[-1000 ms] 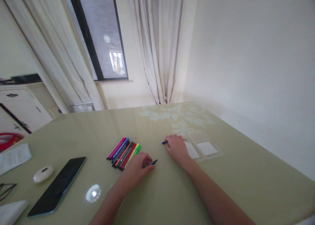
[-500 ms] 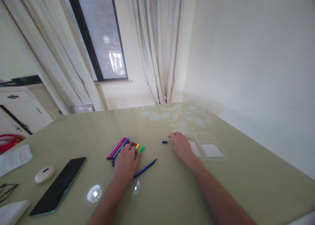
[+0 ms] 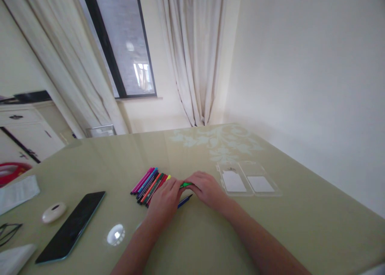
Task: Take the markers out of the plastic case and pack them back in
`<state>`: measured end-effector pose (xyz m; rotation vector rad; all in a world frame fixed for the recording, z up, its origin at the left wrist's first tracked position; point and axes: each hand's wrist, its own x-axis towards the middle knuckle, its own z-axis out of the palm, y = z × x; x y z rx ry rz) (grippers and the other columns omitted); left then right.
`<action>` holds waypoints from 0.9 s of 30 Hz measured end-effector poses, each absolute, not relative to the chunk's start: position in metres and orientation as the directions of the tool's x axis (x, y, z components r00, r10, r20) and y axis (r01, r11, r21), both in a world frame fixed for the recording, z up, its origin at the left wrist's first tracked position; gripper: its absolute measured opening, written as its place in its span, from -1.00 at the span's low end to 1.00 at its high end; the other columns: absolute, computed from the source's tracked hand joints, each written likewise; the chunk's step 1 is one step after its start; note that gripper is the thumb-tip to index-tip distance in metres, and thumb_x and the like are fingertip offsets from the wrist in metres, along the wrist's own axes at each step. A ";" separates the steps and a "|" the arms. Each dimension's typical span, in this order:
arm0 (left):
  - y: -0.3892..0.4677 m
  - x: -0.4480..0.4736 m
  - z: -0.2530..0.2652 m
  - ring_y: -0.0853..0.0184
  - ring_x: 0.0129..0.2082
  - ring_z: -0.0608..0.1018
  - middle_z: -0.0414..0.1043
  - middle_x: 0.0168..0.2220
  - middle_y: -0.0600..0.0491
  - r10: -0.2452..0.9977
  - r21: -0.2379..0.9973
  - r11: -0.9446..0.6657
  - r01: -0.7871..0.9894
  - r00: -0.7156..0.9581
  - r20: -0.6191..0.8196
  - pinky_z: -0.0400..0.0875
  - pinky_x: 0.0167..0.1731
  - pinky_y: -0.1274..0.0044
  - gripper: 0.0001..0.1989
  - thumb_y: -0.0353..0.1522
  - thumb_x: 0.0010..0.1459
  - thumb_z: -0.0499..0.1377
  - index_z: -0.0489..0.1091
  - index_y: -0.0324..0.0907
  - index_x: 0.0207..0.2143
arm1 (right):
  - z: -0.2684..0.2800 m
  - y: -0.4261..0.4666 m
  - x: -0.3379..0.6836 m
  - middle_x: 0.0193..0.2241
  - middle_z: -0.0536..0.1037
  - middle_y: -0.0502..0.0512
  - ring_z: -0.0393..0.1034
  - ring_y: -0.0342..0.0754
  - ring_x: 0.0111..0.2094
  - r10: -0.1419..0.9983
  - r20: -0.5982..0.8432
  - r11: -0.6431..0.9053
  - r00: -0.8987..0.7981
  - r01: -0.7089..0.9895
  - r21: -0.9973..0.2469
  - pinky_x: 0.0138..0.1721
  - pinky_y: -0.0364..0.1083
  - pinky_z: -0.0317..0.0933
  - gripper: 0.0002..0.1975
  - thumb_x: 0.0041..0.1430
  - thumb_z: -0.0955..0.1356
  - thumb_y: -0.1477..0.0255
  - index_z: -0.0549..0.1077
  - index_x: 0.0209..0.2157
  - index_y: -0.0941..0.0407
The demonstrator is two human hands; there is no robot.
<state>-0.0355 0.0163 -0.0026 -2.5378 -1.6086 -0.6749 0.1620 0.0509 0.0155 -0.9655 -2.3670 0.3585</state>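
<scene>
A green marker [image 3: 185, 184] is held between my two hands above the table. My left hand [image 3: 165, 199] has its fingers closed around one end, and my right hand [image 3: 209, 189] pinches the other end, by the green cap. Just left of my left hand lies a row of capped markers [image 3: 148, 183] in pink, blue, orange, green, red and yellow. An uncapped blue marker [image 3: 185, 201] rests on the table below my hands, its dark tip pointing right and its rear part covered by my left hand. The small blue cap does not show.
An open clear plastic case [image 3: 250, 181] with white cards lies to the right. On the left are a black-screened phone [image 3: 72, 227], a white oval object [image 3: 54, 213], dark-framed glasses [image 3: 9, 233] and a white packet [image 3: 19, 195]. The wall borders the table's right side.
My left hand has moved right from the marker row, taking the green marker. My right hand has moved left from beside the clear case and grips the marker's other end.
</scene>
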 end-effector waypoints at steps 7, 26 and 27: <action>0.014 -0.031 0.003 0.24 -0.15 0.60 0.57 -0.13 0.02 0.921 0.157 -0.362 0.919 0.326 0.214 0.36 -0.32 0.55 -0.74 -0.24 0.47 -0.01 0.46 -0.01 -0.04 | 0.019 0.057 0.174 -0.19 0.68 0.13 0.52 0.01 -0.14 0.656 0.334 0.749 -0.677 0.526 -0.404 -0.04 -0.06 0.29 -0.73 0.39 0.31 0.41 0.61 0.01 0.01; 0.020 -0.037 -0.004 0.14 0.10 0.53 0.51 0.09 -0.13 0.966 0.282 -0.227 0.932 0.178 0.188 0.39 0.07 0.36 -0.70 -0.37 0.38 0.07 0.41 -0.15 0.11 | 0.017 0.082 0.204 -0.18 0.63 0.11 0.50 -0.01 -0.17 0.872 0.338 0.482 -0.355 0.745 -0.460 -0.09 -0.06 0.31 -0.78 0.35 0.34 0.42 0.66 -0.11 0.02; 0.020 -0.037 -0.005 0.15 0.08 0.54 0.51 0.06 -0.11 0.965 0.298 -0.238 0.924 0.190 0.182 0.39 0.06 0.36 -0.73 -0.38 0.37 0.06 0.44 -0.14 0.06 | 0.015 0.084 0.206 -0.21 0.61 0.11 0.49 -0.02 -0.21 0.885 0.314 0.458 -0.344 0.769 -0.446 -0.13 -0.07 0.30 -0.80 0.33 0.36 0.42 0.67 -0.15 0.02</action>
